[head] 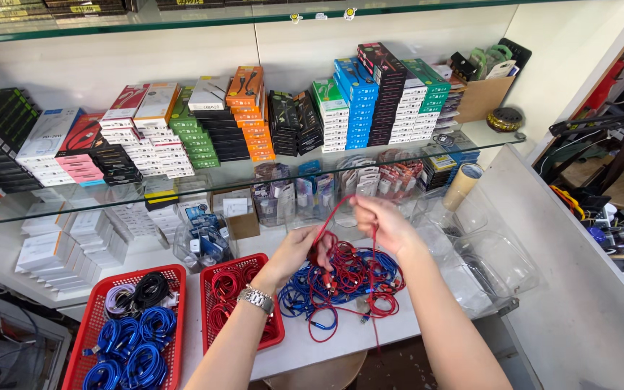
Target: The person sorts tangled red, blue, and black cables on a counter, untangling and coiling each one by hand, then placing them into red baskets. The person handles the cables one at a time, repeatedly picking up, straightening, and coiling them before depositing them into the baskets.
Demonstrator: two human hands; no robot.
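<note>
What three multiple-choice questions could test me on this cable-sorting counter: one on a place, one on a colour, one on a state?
1. Where is the loose cable pile?
A. on the white counter
B. in a basket
C. on the glass shelf

2. What colour is the cable stretched between the hands?
A. black
B. red
C. white

3. How is the right hand?
A. flat on the counter
B. raised, pinching the cable
C. empty

Answers: 1 A, the pile lies on the white counter right of the red baskets. 2 B, the strand is red. 3 B, it is lifted above the pile while the left hand holds the lower end.

Coloured boxes [254, 115] stacked on glass shelf [471, 133] — rectangular.
</note>
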